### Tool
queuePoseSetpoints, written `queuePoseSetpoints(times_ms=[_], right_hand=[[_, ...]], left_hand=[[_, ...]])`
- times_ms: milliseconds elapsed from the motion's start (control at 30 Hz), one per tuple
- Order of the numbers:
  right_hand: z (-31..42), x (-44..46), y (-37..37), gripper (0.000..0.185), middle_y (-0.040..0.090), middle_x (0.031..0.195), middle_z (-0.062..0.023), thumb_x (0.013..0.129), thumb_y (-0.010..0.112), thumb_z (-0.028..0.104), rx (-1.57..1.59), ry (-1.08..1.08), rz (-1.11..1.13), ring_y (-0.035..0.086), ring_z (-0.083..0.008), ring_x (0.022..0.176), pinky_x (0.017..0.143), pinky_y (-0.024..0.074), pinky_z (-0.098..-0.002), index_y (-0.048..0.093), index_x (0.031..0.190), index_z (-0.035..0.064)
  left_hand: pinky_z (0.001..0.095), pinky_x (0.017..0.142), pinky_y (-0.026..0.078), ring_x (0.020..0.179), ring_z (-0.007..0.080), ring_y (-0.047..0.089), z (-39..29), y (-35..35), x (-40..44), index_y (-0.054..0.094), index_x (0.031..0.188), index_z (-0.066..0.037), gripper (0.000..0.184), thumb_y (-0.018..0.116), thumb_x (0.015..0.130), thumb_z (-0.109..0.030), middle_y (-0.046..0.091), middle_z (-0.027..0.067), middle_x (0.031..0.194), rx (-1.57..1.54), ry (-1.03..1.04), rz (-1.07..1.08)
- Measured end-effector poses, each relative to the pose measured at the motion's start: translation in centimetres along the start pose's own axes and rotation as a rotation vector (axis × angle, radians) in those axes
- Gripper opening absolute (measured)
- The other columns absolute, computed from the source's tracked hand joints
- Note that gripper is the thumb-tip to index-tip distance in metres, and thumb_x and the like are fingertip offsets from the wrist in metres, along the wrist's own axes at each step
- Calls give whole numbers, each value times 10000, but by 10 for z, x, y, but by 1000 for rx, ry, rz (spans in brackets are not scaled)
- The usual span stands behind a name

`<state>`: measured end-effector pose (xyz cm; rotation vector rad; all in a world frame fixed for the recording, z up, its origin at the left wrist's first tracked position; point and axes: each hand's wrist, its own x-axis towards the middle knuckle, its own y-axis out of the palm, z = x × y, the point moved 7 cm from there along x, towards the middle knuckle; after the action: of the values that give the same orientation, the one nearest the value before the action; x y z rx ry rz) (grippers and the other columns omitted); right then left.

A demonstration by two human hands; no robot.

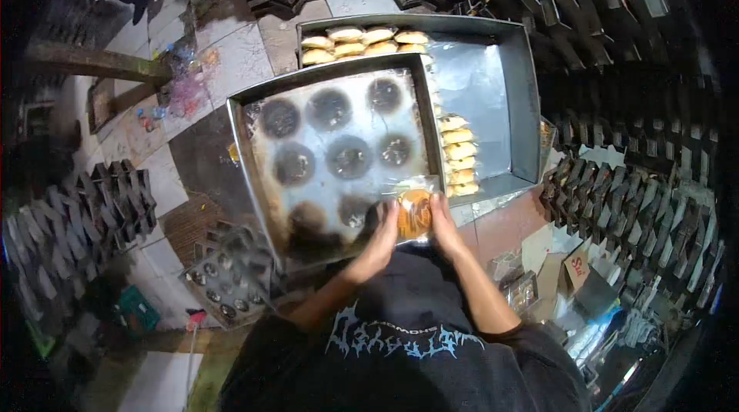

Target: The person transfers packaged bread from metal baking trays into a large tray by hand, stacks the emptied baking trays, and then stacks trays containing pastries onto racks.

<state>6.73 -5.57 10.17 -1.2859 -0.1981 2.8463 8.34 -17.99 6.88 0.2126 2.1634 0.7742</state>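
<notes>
A browned round bun [415, 213] in clear plastic wrap is held between my two hands, close to my chest. My left hand [380, 243] presses its left side, and my right hand [444, 226] is against the right side. Just beyond them lies a worn metal tray [319, 189] with several dark round marks on its base. Its near right corner is partly covered by the bun and my left hand. Under and behind this tray is a deeper metal box [517, 104], where several wrapped buns [459, 152] stand in rows along the left part.
Stacks of dark metal trays [631, 204] line the right side, with more stacks [81, 216] at the left. A smaller tray with round hollows [227, 281] lies on the floor at lower left. A cardboard box [573, 270] sits at lower right. Wooden beam [96, 62] at upper left.
</notes>
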Motion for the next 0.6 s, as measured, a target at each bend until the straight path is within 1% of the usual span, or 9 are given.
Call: queuePoseSetpoints(times_ms=[33, 100, 133, 200, 300, 333, 433, 533, 600], right_hand=[[-10, 4, -4, 697, 225, 1368, -205, 894, 308, 501, -61, 14, 19, 231, -279, 1268, 1027, 226, -350, 147, 1344, -6], [-7, 12, -5, 710, 209, 1376, -203, 893, 309, 502, -70, -77, 65, 210, -277, 1276, 1033, 213, -343, 121, 1351, -6], [-3, 12, -3, 723, 193, 1385, -200, 893, 309, 503, -78, -149, 103, 190, -276, 1284, 1039, 199, -336, 95, 1359, -6], [-27, 23, -7, 729, 93, 1415, -204, 895, 315, 484, -234, -86, 152, 101, -297, 1310, 1062, 133, -366, 23, 1369, 12], [-40, 43, -4, 728, -7, 1427, -191, 898, 365, 412, -194, -153, 186, 15, -298, 1321, 1072, 91, -396, -50, 1367, 41], [-31, 40, -1, 778, 3, 1428, -169, 884, 437, 383, -97, -38, 217, 33, -271, 1319, 1064, 131, -391, -81, 1365, 56], [-86, 71, 3, 799, -15, 1422, -157, 879, 482, 324, -242, -490, 428, 75, -254, 1308, 1049, 169, -404, -98, 1364, 66], [38, 24, -39, 798, 45, 1410, -173, 876, 500, 286, -105, -491, 576, 159, -270, 1287, 1035, 205, -415, -89, 1364, 60], [91, 11, -80, 790, 128, 1393, -189, 870, 514, 285, 336, -308, 704, 229, -292, 1261, 1029, 227, -392, -51, 1369, 48]], left_hand=[[403, 1068, 102, 1298, 273, 110, 10, -3, 0, 33, 1360, -14, 836, 395, 842, -563, 157, 162, 1391, 2, 1, 0], [330, 1043, 167, 1272, 205, 204, 3, -21, 1, 162, 1328, 12, 651, 282, 915, -476, 236, 122, 1355, 507, -1, -183], [330, 1043, 167, 1272, 205, 204, 0, -23, 0, 162, 1328, 12, 651, 282, 915, -476, 236, 122, 1355, 510, -5, -194], [335, 1044, 165, 1267, 214, 217, 1, -13, 3, 164, 1326, 5, 667, 324, 899, -481, 244, 128, 1352, 64, -117, -80], [347, 1047, 161, 1268, 226, 218, -13, 8, 1, 127, 1339, -21, 710, 333, 875, -518, 239, 134, 1359, 58, -98, -135], [351, 1048, 160, 1268, 229, 219, -18, 17, 0, 114, 1343, -30, 725, 337, 867, -530, 237, 135, 1361, 71, -79, -167], [364, 1051, 156, 1270, 241, 221, -35, 55, -4, 77, 1356, -56, 771, 346, 843, -566, 233, 141, 1368, 94, -11, -258], [376, 1054, 152, 1271, 253, 223, -57, 112, 3, 41, 1369, -82, 819, 355, 819, -602, 228, 146, 1375, 115, 73, -324], [385, 1056, 149, 1272, 261, 224, -73, 153, 22, 16, 1377, -99, 852, 361, 803, -627, 224, 149, 1379, 146, 124, -321]])
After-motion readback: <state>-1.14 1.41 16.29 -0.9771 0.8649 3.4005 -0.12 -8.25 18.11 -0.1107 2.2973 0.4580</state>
